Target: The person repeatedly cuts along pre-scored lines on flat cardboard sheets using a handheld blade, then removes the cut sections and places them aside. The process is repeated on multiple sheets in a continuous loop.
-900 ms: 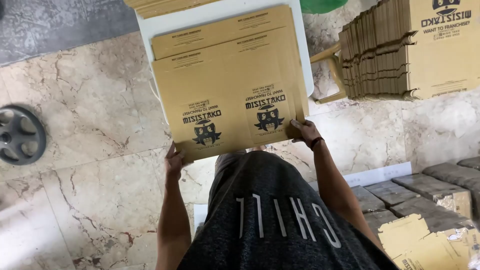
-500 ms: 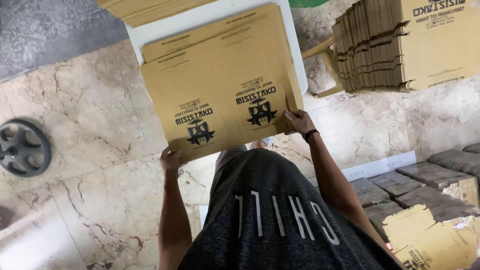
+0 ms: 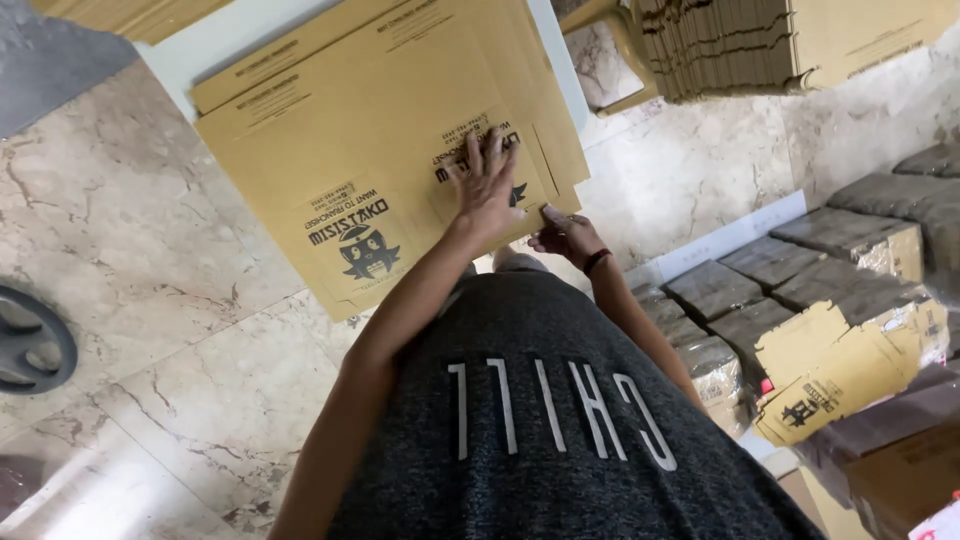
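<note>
Left hand (image 3: 487,185) pressed flat, fingers spread apart, on top of flattened brown cardboard box (image 3: 380,150), over its near right part. Right hand (image 3: 568,237) at the box's near right corner, thumb up against the edge, fingers curled under; pinching the corner or only touching it, cannot tell.

Pale marble floor (image 3: 150,300) spreading under everything, veined and glossy. Grey printed shirt (image 3: 560,420) filling the lower middle of the view.

Flattened box lying on a white table (image 3: 190,60), topmost of a few like sheets, near end hanging out past the table edge toward the body. Long axis running from lower left to upper right, slightly skewed against the table's sides; flap end pointing away from the body, black printed emblems at the near end, upside-down to the wearer.

Upper right: tall stack of flat cardboard (image 3: 760,45) standing on edge, well apart from the hands. Right side: rows of wrapped bundles (image 3: 800,270) on the floor, with a crumpled brown carton (image 3: 850,370) lying among them.

Left edge: dark round metal disc (image 3: 30,345) on the floor. Smallest: dark wristband (image 3: 597,260) on the right wrist.
</note>
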